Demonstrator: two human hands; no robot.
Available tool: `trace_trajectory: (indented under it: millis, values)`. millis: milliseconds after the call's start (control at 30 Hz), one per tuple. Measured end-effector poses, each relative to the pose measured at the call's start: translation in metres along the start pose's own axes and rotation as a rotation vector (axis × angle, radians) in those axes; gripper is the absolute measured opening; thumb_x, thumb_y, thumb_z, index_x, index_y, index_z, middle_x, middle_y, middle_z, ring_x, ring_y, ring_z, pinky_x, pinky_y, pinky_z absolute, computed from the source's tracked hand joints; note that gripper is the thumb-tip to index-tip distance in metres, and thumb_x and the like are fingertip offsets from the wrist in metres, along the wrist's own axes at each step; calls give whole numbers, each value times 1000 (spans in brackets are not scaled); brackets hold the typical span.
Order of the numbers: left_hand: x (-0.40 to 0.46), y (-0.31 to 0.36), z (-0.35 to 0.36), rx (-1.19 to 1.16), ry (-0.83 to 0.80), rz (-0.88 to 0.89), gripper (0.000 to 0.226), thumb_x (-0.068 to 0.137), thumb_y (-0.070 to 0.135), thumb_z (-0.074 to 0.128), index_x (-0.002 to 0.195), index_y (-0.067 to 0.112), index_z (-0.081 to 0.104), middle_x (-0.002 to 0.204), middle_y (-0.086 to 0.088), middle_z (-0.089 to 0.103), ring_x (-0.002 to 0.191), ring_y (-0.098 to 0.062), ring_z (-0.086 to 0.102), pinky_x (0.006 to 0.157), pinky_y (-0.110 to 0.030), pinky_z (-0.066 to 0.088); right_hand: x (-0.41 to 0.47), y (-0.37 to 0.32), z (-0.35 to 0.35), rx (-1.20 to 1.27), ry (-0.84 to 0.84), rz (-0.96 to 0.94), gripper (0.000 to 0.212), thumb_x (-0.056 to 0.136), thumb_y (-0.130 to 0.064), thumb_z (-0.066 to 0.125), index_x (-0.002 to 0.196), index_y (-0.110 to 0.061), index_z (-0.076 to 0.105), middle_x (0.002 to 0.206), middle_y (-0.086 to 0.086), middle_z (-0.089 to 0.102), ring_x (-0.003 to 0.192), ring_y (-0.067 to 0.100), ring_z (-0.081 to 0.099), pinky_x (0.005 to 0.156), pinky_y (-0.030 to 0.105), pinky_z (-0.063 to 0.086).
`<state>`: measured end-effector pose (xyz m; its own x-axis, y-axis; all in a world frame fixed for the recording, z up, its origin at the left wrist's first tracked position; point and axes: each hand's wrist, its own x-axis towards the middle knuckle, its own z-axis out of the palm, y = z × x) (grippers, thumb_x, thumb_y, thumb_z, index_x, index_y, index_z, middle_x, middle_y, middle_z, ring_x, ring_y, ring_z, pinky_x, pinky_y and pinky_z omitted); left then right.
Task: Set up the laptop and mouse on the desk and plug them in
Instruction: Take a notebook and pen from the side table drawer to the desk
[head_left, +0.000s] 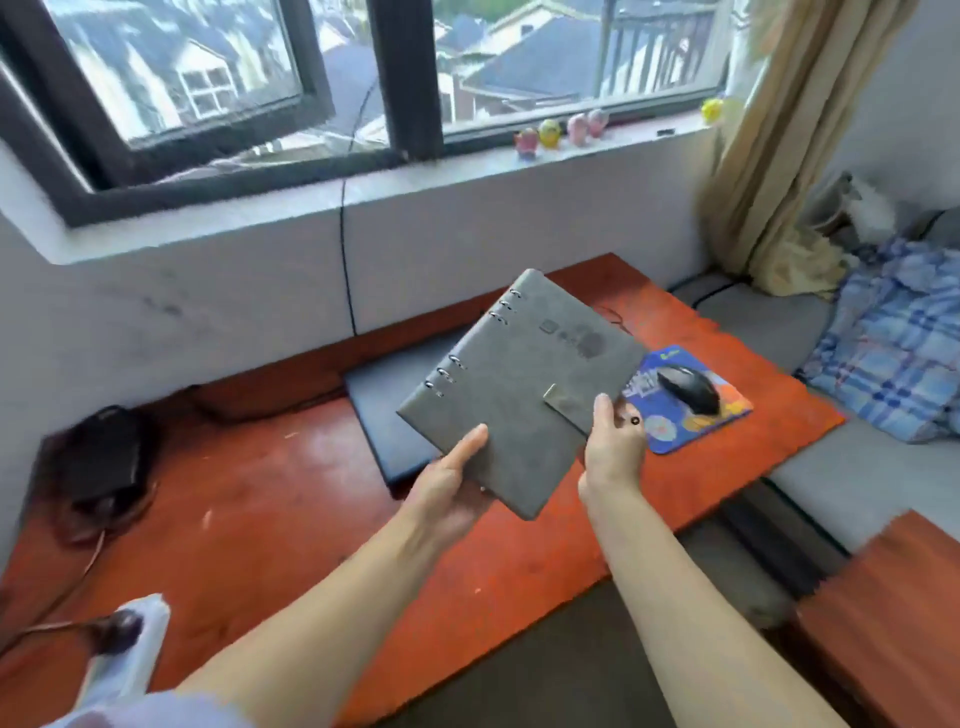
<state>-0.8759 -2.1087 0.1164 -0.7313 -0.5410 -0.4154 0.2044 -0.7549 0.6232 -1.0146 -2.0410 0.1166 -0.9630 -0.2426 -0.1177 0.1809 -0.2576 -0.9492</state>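
A grey ring-bound notebook (519, 384) is held in the air above the red-orange desk (270, 509). My left hand (449, 486) grips its near left edge and my right hand (613, 447) grips its right edge by the clasp. Under the notebook a closed dark laptop (384, 410) lies flat on the desk, partly hidden. To the right a black mouse (688, 387) rests on a blue patterned mouse pad (696, 421).
A black power adapter (98, 462) with cable lies at the desk's left. A black cable (345, 260) runs down the wall from the window. Small toys (561, 130) line the sill. A plaid blanket (893, 343) lies on grey cushions at the right; a wooden piece (883, 613) stands near right.
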Motion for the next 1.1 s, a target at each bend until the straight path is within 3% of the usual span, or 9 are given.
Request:
trace_trajectory:
  millis: [100,167,267,367,500,767,900,1000,1100]
  values:
    - [-20,43,-54,79,33,-6,22,89,20,53,109,19,62,104,-1,71,90,-16,63,81,-33,51,-21,25,60,-110,-42,11,13,93,-5,44,97,-6,56,94,9,59,73,7,58,75,21,46]
    - [-36,68,-88,56,43,8,30,88,32,51,115,21,58,106,-1,67,85,-16,64,75,-33,55,-32,42,87,-188,-147,40,13,93,-7,43,93,-5,56,89,10,56,70,12,54,75,31,43]
    - [-62,101,-148,-59,193,118,32,89,40,48,112,21,58,93,1,67,71,-13,64,61,-26,55,-49,65,123,-234,-432,110,20,95,-4,41,88,-12,58,83,6,62,65,8,60,69,27,50]
    - [-75,106,-188,194,344,142,24,97,23,44,118,20,57,96,3,67,75,-11,64,65,-26,51,-65,89,142,-428,-666,75,19,95,-4,44,101,-7,62,90,5,66,80,10,63,70,18,49]
    - [-69,80,-222,557,694,152,39,89,-9,40,124,4,54,101,-9,64,85,-22,61,75,-30,49,-100,139,149,-813,-877,-129,31,94,-9,46,123,-3,55,120,14,63,111,28,58,89,30,42]
    - [-54,68,-261,844,925,11,44,86,2,55,129,8,51,110,-17,65,101,-30,62,90,-35,48,-102,179,132,-941,-1075,-154,45,95,-6,43,140,-8,37,136,10,52,122,23,50,91,8,30]
    - [-45,68,-261,975,950,-36,43,89,8,54,132,12,48,115,-14,63,83,-21,60,74,-26,45,-92,183,127,-950,-1166,-96,50,92,-3,50,140,-8,37,144,9,43,122,7,42,87,-10,20]
    - [-42,63,-264,1035,981,-44,42,91,11,53,132,15,47,114,-11,48,62,-4,47,57,-12,36,-93,178,129,-1053,-1240,-208,57,91,2,41,143,-18,31,153,6,28,139,12,27,101,5,17]
    - [-42,67,-266,1071,957,-84,43,89,12,54,131,15,48,117,-17,49,69,-12,52,69,-23,39,-105,169,139,-1149,-1388,-439,77,79,13,36,146,-23,24,159,3,5,142,19,21,104,23,31]
